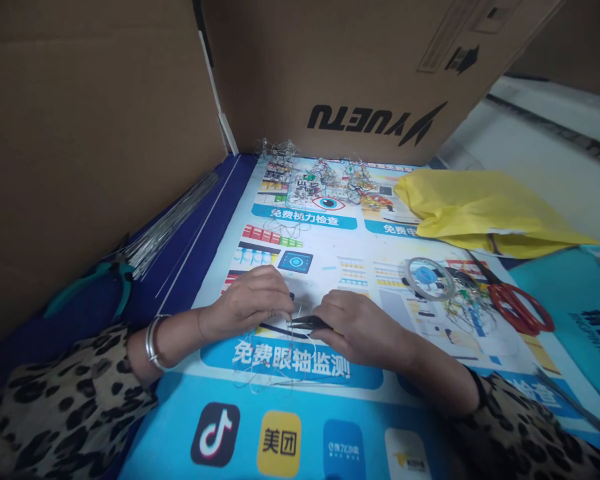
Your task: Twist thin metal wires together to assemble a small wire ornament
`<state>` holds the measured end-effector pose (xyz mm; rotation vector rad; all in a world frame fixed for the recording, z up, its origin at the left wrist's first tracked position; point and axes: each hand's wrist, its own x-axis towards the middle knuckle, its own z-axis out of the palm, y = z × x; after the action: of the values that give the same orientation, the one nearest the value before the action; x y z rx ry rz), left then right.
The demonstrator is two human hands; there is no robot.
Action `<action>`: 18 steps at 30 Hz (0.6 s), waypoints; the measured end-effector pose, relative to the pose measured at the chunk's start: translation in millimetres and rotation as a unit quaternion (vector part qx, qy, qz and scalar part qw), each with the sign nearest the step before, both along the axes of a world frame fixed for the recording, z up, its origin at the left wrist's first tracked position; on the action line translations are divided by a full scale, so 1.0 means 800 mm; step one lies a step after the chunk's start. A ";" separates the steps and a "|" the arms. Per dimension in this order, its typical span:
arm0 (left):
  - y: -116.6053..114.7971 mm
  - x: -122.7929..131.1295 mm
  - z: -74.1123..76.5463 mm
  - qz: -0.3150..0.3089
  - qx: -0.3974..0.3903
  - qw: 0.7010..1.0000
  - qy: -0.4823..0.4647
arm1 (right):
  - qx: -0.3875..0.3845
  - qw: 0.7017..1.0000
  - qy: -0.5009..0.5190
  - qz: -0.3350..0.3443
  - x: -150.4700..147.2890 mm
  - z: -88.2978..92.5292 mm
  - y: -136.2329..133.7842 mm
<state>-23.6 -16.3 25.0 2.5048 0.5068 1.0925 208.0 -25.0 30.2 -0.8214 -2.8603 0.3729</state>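
My left hand [257, 297] is closed, its thumb and fingers pinching thin wire [303, 347] that loops and tangles below it over the printed sheet. My right hand [363, 327] wraps round a pair of dark-jawed pliers [307, 323]. Their tips point left and meet the wire right beside my left fingertips. Most of the pliers' handles are hidden inside my right hand. Whether the jaws are clamped on the wire is too small to tell.
Cardboard walls [300, 67] stand at the back and left. Left lie straight wires [160, 230] and teal-handled pliers [123, 287]. Tangled wire pieces [330, 177] sit at the back. Right are a clear spool [430, 279], red-handled scissors [517, 307] and a yellow bag [485, 203].
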 end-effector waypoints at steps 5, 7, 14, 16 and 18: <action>0.000 0.000 -0.001 -0.006 0.009 1.000 0.001 | -0.005 1.000 0.007 0.008 0.000 -0.007 0.002; 0.000 0.000 -0.002 -0.006 0.010 1.000 0.004 | 0.001 1.000 0.014 0.012 0.000 -0.009 0.003; 0.000 0.001 -0.003 0.004 -0.015 1.000 0.007 | 0.036 0.999 0.004 0.001 0.002 -0.007 0.002; 0.000 0.001 -0.004 0.006 -0.025 1.000 0.008 | 0.038 0.999 0.000 -0.003 0.002 -0.006 0.001; 0.002 0.001 -0.005 0.010 -0.031 0.999 0.005 | 0.031 0.999 -0.003 -0.013 0.001 -0.007 0.002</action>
<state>-23.0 -14.9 20.9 2.4570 0.5609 1.0551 208.8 -23.2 25.0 -0.8486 -2.8483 0.2783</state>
